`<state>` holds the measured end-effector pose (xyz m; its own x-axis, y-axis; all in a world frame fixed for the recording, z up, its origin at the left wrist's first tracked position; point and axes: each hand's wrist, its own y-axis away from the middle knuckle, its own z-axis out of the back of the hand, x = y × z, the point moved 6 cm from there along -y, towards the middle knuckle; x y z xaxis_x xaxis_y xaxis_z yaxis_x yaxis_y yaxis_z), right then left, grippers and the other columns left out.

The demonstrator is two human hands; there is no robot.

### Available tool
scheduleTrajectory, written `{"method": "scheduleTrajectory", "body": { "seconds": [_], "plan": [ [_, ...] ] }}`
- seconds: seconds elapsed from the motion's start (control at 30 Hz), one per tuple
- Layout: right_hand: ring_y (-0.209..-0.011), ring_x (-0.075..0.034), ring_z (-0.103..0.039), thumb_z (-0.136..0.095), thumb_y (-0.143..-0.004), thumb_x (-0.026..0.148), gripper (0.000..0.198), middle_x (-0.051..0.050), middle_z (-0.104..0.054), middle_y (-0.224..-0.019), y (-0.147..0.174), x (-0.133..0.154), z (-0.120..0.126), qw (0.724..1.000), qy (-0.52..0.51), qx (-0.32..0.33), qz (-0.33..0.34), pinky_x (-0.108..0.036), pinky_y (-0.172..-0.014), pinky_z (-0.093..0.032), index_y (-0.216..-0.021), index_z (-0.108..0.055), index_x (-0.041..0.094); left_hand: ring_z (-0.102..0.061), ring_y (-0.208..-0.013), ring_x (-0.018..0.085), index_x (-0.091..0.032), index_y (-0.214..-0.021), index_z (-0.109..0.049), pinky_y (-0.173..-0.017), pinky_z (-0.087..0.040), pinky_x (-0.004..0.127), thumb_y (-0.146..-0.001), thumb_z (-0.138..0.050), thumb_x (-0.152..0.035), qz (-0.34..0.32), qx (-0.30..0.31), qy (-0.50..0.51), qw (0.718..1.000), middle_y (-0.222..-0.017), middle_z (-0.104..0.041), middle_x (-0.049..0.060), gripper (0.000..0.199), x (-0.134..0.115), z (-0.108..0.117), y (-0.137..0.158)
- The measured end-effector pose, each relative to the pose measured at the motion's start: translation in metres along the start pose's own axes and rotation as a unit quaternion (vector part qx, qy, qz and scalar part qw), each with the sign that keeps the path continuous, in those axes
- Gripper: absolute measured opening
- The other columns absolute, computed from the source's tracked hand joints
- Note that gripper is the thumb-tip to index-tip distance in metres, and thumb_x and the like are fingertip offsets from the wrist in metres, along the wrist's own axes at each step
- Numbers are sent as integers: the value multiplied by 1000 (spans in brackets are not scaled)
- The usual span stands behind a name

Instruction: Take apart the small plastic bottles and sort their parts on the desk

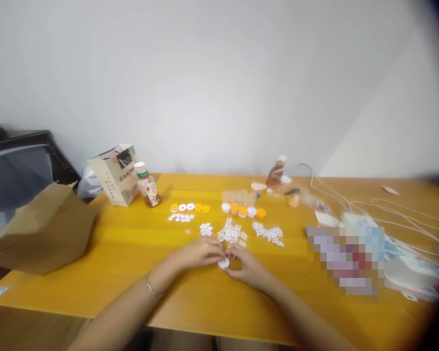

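My left hand [205, 251] and my right hand [248, 265] meet low over the table, fingers closed on a small white round piece [224, 263]. Its exact kind is too blurred to make out. Just beyond my fingers lies a loose pile of flat white cut-out pieces [229, 231], with a second group of white pieces [269, 233] to its right. A cluster of small white discs [206, 229] sits beyond my left hand. Farther back is a line of small white round parts [181, 217], below a row of orange and white rings [190, 207].
Orange and white round caps [242, 212] stand before clear small containers [239, 197]. A drink bottle [146, 185] and paper bag [115, 178] are back left, a brown paper bag [47, 229] nearer. A second bottle [276, 171], white cables [351, 202] and a blurred-out patch [346, 261] lie right.
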<state>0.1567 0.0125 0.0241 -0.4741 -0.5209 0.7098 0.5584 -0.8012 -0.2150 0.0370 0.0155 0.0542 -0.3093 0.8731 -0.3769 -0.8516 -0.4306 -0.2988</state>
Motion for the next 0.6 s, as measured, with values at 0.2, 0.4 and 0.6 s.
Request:
{"method": "scheduleTrajectory", "body": {
  "seconds": [0.2,0.4,0.6],
  "plan": [
    [-75,-15,-49,-59,-70,18,9,0,-50,-76,0,1,-1,1000,0,8,16,-27,-70,-41,-78,-57,20,-57,-89,13,-16,-94,-59,-81,-43,22,-89,-43,-20,-24,14,20,999,-92,-62,6,18,-8,-14,-5],
    [-74,-15,-49,-58,-72,20,5,0,-49,-74,-1,3,0,1000,8,6,18,-27,-67,-41,-70,-53,19,-55,-84,13,-16,-85,-60,-78,-43,24,-88,-43,-16,-58,4,-62,996,-86,-61,4,18,-10,-17,-6],
    [-74,-15,-48,-58,-70,15,6,0,-50,-75,-1,2,-1,1000,6,1,29,-27,-68,-41,-73,-55,19,-54,-76,13,-16,-83,-59,-71,-43,26,-90,-40,-21,-86,3,-171,982,-81,-59,4,21,-15,-19,-4]
  ]
}}
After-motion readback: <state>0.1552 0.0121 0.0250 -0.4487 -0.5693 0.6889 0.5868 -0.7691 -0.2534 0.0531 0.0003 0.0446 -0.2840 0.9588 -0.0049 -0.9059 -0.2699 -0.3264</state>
